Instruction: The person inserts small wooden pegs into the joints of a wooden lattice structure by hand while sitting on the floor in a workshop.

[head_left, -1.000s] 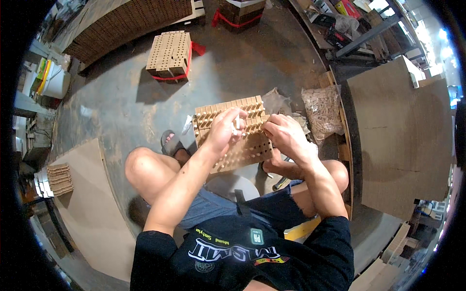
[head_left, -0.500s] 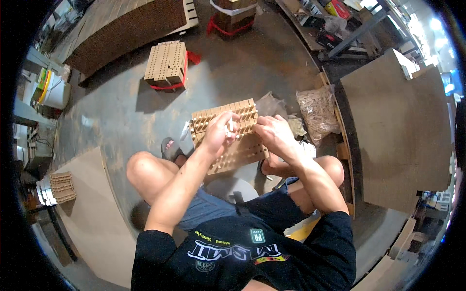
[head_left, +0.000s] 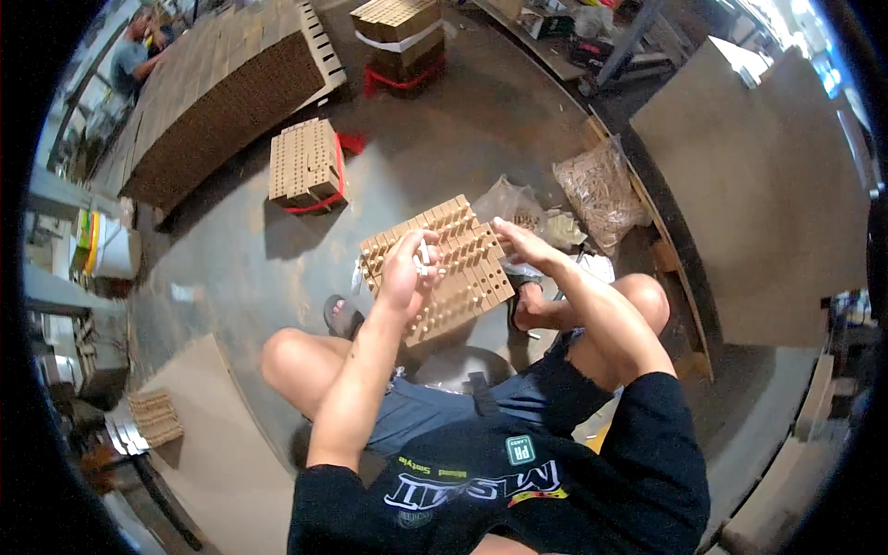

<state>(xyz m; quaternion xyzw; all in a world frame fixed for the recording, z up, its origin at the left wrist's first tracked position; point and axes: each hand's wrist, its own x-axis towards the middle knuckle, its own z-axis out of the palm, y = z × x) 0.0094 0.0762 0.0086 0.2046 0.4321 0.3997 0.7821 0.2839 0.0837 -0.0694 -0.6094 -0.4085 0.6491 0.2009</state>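
Observation:
Between my knees stands a block of wooden strips, with rows of drilled holes and pale dowels standing up in many of them. My left hand is over its left part, fingers curled around a few pale wooden dowels. At the block's right edge is my right hand, its fingers stretched toward the far side with nothing visible in them. Some holes near the block's right edge have no dowels in them.
A bag of dowels and a smaller clear bag lie to the right. Strapped wooden bundles and a long stack stand further off. Brown board is on the right. A person is at far left.
My right hand has come off the dowels and its fingers have straightened. My left hand still holds its dowels over the block. The whole view has shifted.

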